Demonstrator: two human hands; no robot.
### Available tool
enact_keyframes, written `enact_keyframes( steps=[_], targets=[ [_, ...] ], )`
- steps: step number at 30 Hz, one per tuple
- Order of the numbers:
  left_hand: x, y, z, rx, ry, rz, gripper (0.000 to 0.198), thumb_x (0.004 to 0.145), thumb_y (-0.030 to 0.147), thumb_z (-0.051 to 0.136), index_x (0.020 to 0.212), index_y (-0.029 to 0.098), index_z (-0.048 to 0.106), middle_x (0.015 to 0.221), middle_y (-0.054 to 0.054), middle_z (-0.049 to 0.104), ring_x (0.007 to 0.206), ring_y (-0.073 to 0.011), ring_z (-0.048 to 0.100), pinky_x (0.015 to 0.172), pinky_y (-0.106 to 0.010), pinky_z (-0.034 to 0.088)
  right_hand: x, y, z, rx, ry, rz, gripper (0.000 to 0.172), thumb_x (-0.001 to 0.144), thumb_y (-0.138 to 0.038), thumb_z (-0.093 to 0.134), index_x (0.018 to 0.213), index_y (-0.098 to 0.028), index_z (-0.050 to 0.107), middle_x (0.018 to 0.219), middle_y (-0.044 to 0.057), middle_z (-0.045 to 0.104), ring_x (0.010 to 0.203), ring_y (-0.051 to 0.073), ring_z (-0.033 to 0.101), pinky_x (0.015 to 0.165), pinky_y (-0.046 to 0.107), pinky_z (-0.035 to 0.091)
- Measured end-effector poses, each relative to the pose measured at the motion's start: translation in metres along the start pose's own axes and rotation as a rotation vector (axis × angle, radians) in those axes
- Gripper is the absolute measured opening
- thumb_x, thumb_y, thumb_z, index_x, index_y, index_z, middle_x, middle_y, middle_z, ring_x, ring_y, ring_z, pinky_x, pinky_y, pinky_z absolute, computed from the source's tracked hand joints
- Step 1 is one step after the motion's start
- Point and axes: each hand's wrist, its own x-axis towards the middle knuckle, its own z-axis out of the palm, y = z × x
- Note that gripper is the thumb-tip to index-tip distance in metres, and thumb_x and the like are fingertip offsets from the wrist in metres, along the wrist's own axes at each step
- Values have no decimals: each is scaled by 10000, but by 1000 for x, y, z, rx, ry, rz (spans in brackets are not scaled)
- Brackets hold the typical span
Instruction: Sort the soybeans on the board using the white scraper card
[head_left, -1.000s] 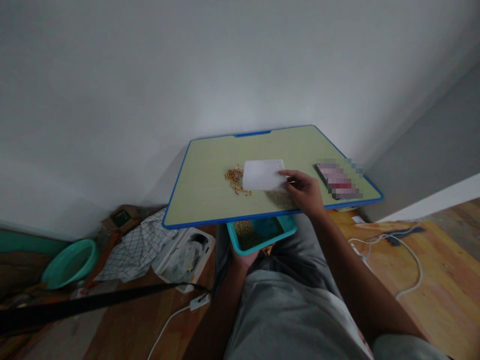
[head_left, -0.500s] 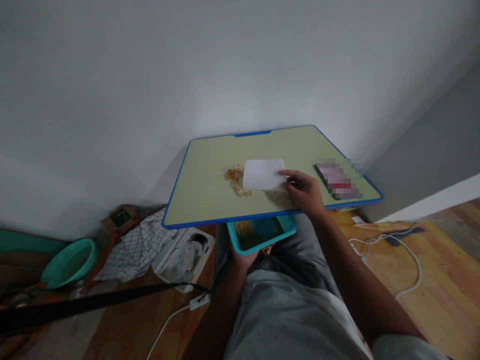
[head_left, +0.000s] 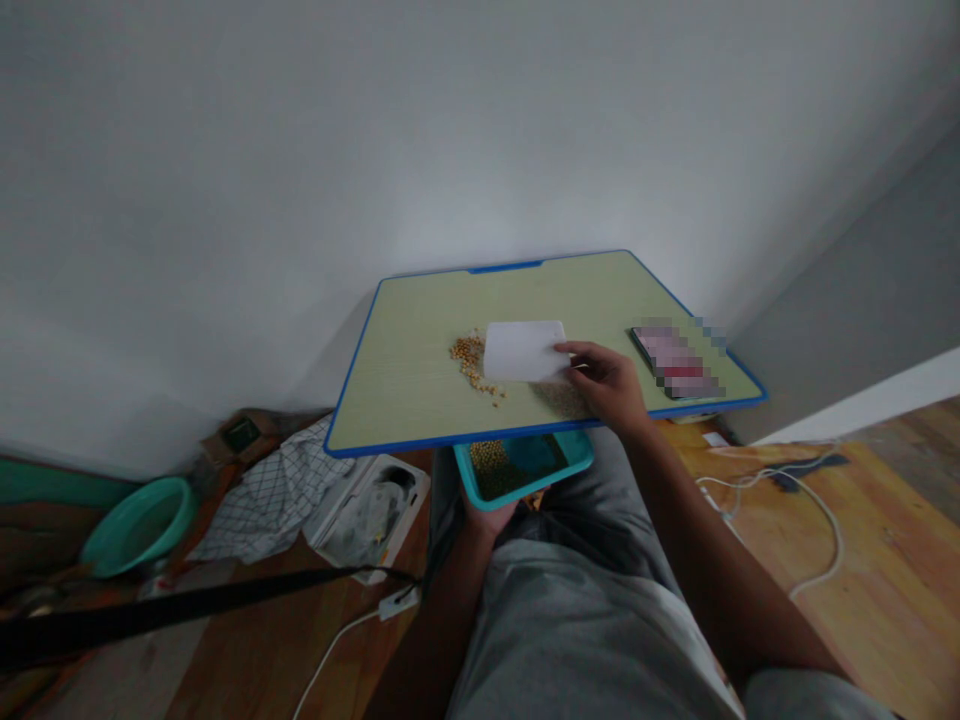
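Observation:
My right hand (head_left: 609, 382) pinches the right edge of a white rectangular card (head_left: 525, 350) over the table (head_left: 420, 310). At the card's left edge lies a loose pile of yellow beans (head_left: 469, 358), with a few strays toward the front. Fine brownish grains (head_left: 561, 400) are spread on the tabletop below the card, beside my right hand. Under the table's front edge, my left hand (head_left: 491, 516) grips a turquoise tray (head_left: 517, 495) from below; its fingers are mostly hidden. Inside the tray are yellow beans (head_left: 489, 456) on the left and small dark green beans (head_left: 510, 478).
A phone (head_left: 675, 362) lies on the table's right side. On the floor at left are a green basin (head_left: 142, 525), a checked cloth (head_left: 262, 500), and a white box (head_left: 367, 515). White cables (head_left: 825, 510) coil at right. A wall stands behind the table.
The card has shifted slightly left and toward me with my right hand. A bean or two near its lower left corner moved toward the front edge. The tray and left hand stay put.

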Motion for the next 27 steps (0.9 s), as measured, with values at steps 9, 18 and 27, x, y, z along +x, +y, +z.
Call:
enact_keyframes(
  steps=[9, 18, 27],
  targets=[
    [-5, 2, 5, 30, -23, -16, 704, 1089, 572, 156, 1291, 348, 792, 1556, -88, 715, 1508, -383, 583, 1182, -733, 496, 1, 6, 1, 11, 29, 16, 392, 795, -309, 785, 1175, -225, 838, 1084, 75, 829, 910, 196, 744, 845, 360, 635],
    [-2, 1, 2, 32, -54, -14, 703, 1090, 593, 157, 1288, 353, 788, 1584, -73, 699, 1497, -362, 604, 1197, -670, 514, 0, 2, 2, 56, -22, 21, 390, 772, -313, 819, 1151, -224, 845, 1099, 74, 828, 917, 190, 738, 850, 349, 648],
    [1, -1, -1, 81, -102, 28, 627, 1053, 659, 297, 1366, 391, 771, 1607, -53, 681, 1521, -376, 586, 1217, -700, 498, 0, 0, 1, 29, -52, 11, 372, 772, -308, 805, 1133, -232, 854, 1111, 71, 842, 929, 199, 744, 851, 356, 650]
  ],
)
